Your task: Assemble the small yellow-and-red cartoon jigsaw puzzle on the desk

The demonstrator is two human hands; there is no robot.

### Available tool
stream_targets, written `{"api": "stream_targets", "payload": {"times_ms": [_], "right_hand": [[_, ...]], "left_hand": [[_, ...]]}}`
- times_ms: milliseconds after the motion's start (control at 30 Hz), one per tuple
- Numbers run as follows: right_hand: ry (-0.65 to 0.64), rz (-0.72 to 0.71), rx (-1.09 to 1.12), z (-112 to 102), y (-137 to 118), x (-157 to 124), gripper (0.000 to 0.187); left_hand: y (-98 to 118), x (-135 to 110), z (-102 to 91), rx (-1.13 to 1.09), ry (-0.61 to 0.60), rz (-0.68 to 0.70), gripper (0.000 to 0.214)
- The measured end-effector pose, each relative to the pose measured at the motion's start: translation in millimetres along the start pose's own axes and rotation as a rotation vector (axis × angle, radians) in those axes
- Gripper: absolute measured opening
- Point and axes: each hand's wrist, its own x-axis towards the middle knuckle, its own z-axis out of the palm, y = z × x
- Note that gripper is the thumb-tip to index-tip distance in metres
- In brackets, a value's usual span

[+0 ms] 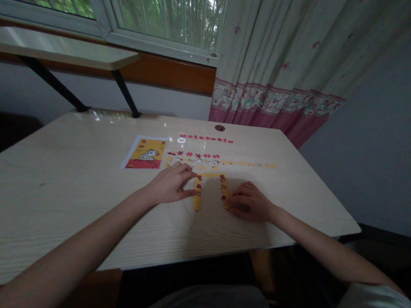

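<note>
A partly joined jigsaw border lies on the table in front of me: a left strip of yellow puzzle pieces (197, 200), a right strip of yellow puzzle pieces (224, 186) and a thin top edge (210, 175) between them. My left hand (171, 183) rests at the left strip, its thumb and forefinger spread apart and touching the strip's side. At the lower end of the right strip, my right hand (249, 202) has its fingers curled together on a puzzle piece (226, 203), which they partly hide.
Loose red pieces (206, 138) form a row further back. Nearer lie another red row (194, 155) and a yellow and white row (249, 165). A printed reference picture (145, 153) lies left of them. The table (82, 201) has a raised shelf (65, 48) at back left.
</note>
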Motion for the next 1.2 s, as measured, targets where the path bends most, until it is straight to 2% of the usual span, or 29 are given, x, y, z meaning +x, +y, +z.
{"api": "stream_targets", "payload": {"times_ms": [433,767,867,1000,1200], "right_hand": [[0.003,-0.022,-0.043,0,-2,2,0.019],[-0.1,-0.015,-0.043,-5,-4,7,0.021],[-0.121,-0.002,0.03,-7,2,12,0.022],[-0.073,-0.013,0.101,-11,20,27,0.024],[-0.085,0.054,0.067,-7,37,48,0.024]], "left_hand": [[-1,-1,-0.5,-0.006,-0.02,0.01,0.05],[-1,-1,0.3,-0.001,-0.018,0.001,0.052],[-2,-1,1.6,-0.017,0.001,0.011,0.051],[-3,-2,1.0,-0.036,0.015,0.018,0.051],[2,-1,-4.4,-0.055,-0.01,0.063,0.048]]}}
